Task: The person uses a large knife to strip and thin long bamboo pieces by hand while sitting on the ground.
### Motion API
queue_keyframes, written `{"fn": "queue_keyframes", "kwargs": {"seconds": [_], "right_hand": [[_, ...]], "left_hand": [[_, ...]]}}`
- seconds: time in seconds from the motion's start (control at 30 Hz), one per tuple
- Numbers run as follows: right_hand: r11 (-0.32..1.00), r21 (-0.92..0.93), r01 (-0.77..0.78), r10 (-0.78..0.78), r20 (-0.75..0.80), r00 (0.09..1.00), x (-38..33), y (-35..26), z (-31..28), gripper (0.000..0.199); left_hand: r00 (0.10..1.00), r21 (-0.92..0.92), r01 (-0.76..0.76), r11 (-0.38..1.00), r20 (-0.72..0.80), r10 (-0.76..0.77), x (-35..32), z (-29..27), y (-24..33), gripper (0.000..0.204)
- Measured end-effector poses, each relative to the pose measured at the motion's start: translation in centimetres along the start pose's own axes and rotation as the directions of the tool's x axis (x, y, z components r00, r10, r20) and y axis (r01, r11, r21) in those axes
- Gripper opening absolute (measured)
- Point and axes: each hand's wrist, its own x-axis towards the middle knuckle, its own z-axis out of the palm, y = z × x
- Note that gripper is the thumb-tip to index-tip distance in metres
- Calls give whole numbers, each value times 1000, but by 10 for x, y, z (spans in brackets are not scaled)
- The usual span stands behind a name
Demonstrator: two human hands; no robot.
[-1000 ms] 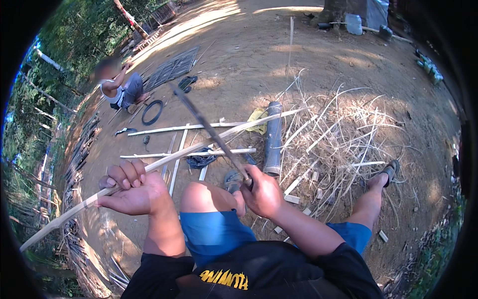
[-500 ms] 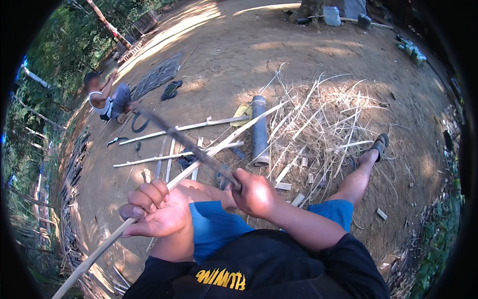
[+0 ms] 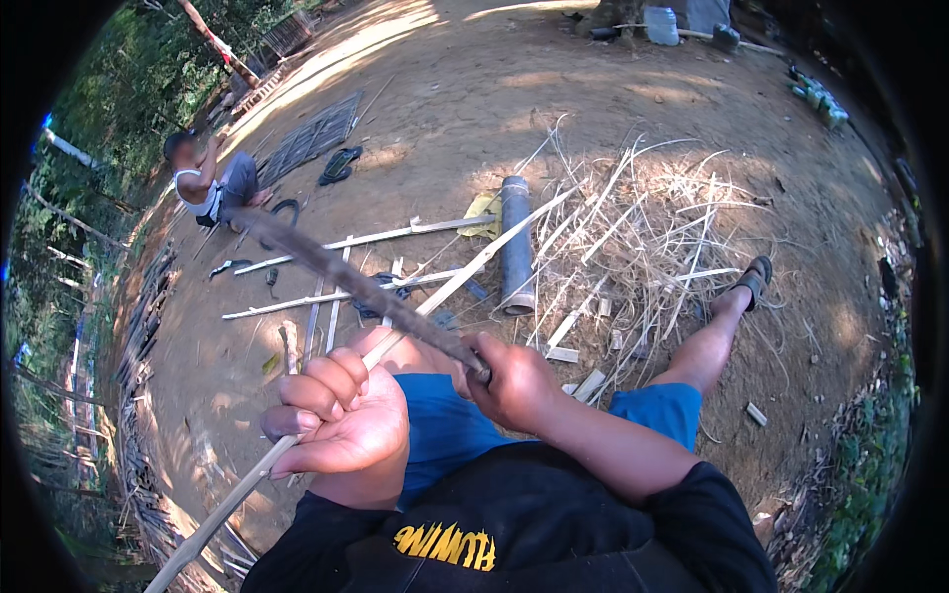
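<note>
Step in hand: looked like trimming or shaving a long bamboo strip (image 3: pixel 297 445) with a long dark blade (image 3: pixel 346 282); blade lay across the strip above the knee.
Next move, as judged: a stroke along the strip away from the body, left hand holding the strip steady and clear of the edge.
Left hand (image 3: pixel 341 425): fist closed around the strip, knuckles up, fingers curled tight, wrist low over the left thigh.
Right hand (image 3: pixel 514 381): closed around the blade's handle end, forearm coming in from the lower right, blade pointing up and left.
Strip position: ran from the lower left edge of the dirt yard (image 3: pixel 643 119), through the left hand, over the knee, on toward the grey pipe (image 3: pixel 516 242) near the yard's centre.
Blade contact: crossed the strip just beyond the right hand; could not tell whether the edge was biting in.
Ground ahead: 1 grey pipe lying lengthwise, several cut bamboo slats (image 3: pixel 346 240) to its left, a heap of pale shavings (image 3: pixel 643 227) to its right.
Legs: blue shorts (image 3: pixel 445 435), right leg stretched out, sandal (image 3: pixel 756 277) at the shavings' far edge.
Other person: 1 crouching figure (image 3: pixel 208 183) at the yard's upper left edge, well apart.
</note>
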Motion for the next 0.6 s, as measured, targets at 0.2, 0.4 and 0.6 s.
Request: {"fn": "queue_keyframes", "kwargs": {"seconds": [0.2,0.4,0.6], "right_hand": [[923,-83,-377,376,-24,926,19,75,-14,29],[979,-116,-167,170,17,985,26,52,-4,28],[889,-110,-445,435,-103,894,57,136,-8,24]], "left_hand": [[999,17,25,1000,-26,-25,-2,7,4,49],[997,22,48,999,-60,-47,-1,-2,3,50],[999,25,12,1000,-30,-11,3,-15,1,47]]}}
